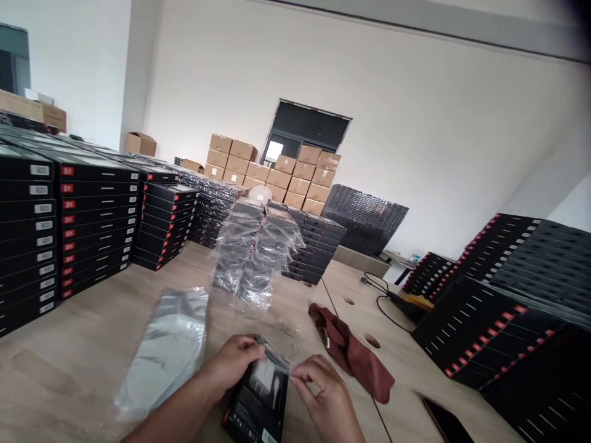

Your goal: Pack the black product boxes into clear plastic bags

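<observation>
Bottom of the black box (256, 403) gets cut off by the frame, and the small print on it can't really be made out, tbh. Its top is covered by the left hand (233, 363) and right hand (323, 394), so the clear plastic sleeve (274, 357) is only partly seen there. The left forearm (175, 418) is chopped by the lower edge too. The dark slab (446, 421) at lower right is cut off, so it can't be called a phone for sure. Labels on the left stacks of black boxes (28, 240) are too tiny to read, and the contents of the plastic-wrapped stack (244, 258) are blurred by the film.
</observation>
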The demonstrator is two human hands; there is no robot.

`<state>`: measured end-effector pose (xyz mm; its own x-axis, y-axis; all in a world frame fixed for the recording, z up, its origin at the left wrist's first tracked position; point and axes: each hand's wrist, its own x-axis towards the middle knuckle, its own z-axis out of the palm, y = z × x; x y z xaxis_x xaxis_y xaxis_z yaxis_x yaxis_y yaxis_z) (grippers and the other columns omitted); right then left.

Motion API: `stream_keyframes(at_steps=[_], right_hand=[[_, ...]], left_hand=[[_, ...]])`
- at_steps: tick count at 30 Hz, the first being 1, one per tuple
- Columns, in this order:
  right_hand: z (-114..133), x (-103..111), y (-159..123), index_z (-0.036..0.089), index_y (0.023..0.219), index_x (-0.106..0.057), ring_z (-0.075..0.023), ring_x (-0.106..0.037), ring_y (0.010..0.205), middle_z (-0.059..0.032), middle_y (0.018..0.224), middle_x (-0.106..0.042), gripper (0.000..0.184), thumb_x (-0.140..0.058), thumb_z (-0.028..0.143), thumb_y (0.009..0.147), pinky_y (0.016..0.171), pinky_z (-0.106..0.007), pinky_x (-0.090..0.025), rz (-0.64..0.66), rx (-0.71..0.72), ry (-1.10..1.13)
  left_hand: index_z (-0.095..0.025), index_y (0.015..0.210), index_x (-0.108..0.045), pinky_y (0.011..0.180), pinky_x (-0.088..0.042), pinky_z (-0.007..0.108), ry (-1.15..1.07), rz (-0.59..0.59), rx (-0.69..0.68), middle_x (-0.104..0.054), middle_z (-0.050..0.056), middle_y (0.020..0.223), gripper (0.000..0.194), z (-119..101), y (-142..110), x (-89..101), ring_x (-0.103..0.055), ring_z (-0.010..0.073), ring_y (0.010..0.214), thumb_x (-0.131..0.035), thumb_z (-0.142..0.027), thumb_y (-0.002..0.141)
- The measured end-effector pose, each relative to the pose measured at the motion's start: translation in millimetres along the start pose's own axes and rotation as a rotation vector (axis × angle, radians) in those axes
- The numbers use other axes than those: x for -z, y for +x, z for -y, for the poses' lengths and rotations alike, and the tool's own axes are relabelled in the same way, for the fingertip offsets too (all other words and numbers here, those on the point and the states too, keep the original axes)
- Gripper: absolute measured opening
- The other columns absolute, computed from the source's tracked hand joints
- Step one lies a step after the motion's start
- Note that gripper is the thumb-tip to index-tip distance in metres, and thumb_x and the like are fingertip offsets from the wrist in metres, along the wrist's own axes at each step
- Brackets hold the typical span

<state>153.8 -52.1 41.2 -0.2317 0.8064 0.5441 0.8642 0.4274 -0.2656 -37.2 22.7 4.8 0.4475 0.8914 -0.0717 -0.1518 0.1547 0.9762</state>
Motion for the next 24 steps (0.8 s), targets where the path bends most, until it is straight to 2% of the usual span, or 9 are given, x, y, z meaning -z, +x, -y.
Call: stream_keyframes(at_steps=[4, 7, 9, 11, 14, 19, 24], right_hand=[[5.0, -2.4, 1.9, 0.023, 0.071, -0.063, -0.0178, -0.060, 0.070, -0.0031, 0.071, -0.062, 0.017, -0.055, 0.023, 0.086, 0.063, -0.028, -0.047, 0.028, 0.060, -0.061], [5.3, -3.0, 1.7, 0.023, 0.072, -0.064, -0.0181, -0.060, 0.071, -0.0034, 0.071, -0.062, 0.018, -0.053, 0.023, 0.086, 0.064, -0.028, -0.047, 0.024, 0.065, -0.059], [4.1, -2.9, 0.3, 0.023, 0.071, -0.064, -0.0173, -0.059, 0.068, -0.0020, 0.069, -0.061, 0.013, -0.058, 0.026, 0.083, 0.061, -0.027, -0.047, 0.027, 0.000, 0.002], [4.2, -3.9, -1.8, 0.022, 0.076, -0.065, -0.0152, -0.057, 0.059, 0.0011, 0.063, -0.059, 0.009, -0.065, 0.031, 0.077, 0.055, -0.024, -0.045, 0.035, -0.129, 0.101], [9.5, -9.0, -3.4, 0.021, 0.086, -0.065, -0.0123, -0.049, 0.048, 0.0056, 0.053, -0.052, 0.020, -0.064, 0.039, 0.076, 0.046, -0.021, -0.037, 0.073, -0.297, 0.207], [20.3, -22.9, -1.1, 0.021, 0.064, -0.061, -0.0106, -0.043, 0.048, 0.0054, 0.051, -0.049, 0.021, -0.055, 0.032, 0.081, 0.046, -0.021, -0.030, 0.149, -0.319, 0.217], [16.8, -29.0, 0.2, 0.020, 0.060, -0.057, -0.0097, -0.038, 0.047, 0.0068, 0.050, -0.043, 0.018, -0.057, 0.028, 0.076, 0.046, -0.021, -0.028, 0.105, -0.390, 0.264]], left_hand=[[-0.014, 0.062, -0.064, 0.063, -0.034, 0.024, -0.018, 0.040, -0.042, -0.059, 0.000, 0.075, 0.032, -4.5, -3.2, 0.3, -0.049, 0.0127, 0.066, -0.068, -0.046, 0.063], [-0.014, 0.065, -0.065, 0.065, -0.035, 0.024, 0.038, 0.056, -0.055, -0.059, -0.001, 0.073, 0.023, -4.8, -3.1, 1.1, -0.050, 0.0133, 0.068, -0.070, -0.035, 0.058], [-0.013, 0.067, -0.065, 0.063, -0.034, 0.024, 0.052, 0.058, -0.056, -0.057, -0.001, 0.068, 0.024, -1.6, -0.7, 1.8, -0.048, 0.0125, 0.064, -0.069, -0.035, 0.059], [-0.013, 0.066, -0.063, 0.059, -0.033, 0.023, 0.055, 0.051, -0.054, -0.053, -0.003, 0.062, 0.027, 2.8, 2.2, 1.9, -0.044, 0.0109, 0.059, -0.069, -0.039, 0.059], [-0.014, 0.060, -0.058, 0.056, -0.031, 0.022, 0.065, 0.039, -0.086, -0.049, -0.004, 0.061, 0.032, 8.1, 4.9, -0.3, -0.041, 0.0097, 0.057, -0.070, -0.043, 0.059], [-0.012, 0.063, -0.062, 0.058, -0.033, 0.022, 0.053, 0.126, -0.110, -0.057, -0.001, 0.073, 0.032, 6.6, 2.1, -3.9, -0.046, 0.0108, 0.062, -0.070, -0.044, 0.060], [-0.014, 0.069, -0.069, 0.072, -0.038, 0.025, 0.162, 0.123, -0.116, -0.063, 0.005, 0.093, 0.021, -0.7, -1.6, -0.4, -0.054, 0.0179, 0.083, -0.067, -0.034, 0.063]])
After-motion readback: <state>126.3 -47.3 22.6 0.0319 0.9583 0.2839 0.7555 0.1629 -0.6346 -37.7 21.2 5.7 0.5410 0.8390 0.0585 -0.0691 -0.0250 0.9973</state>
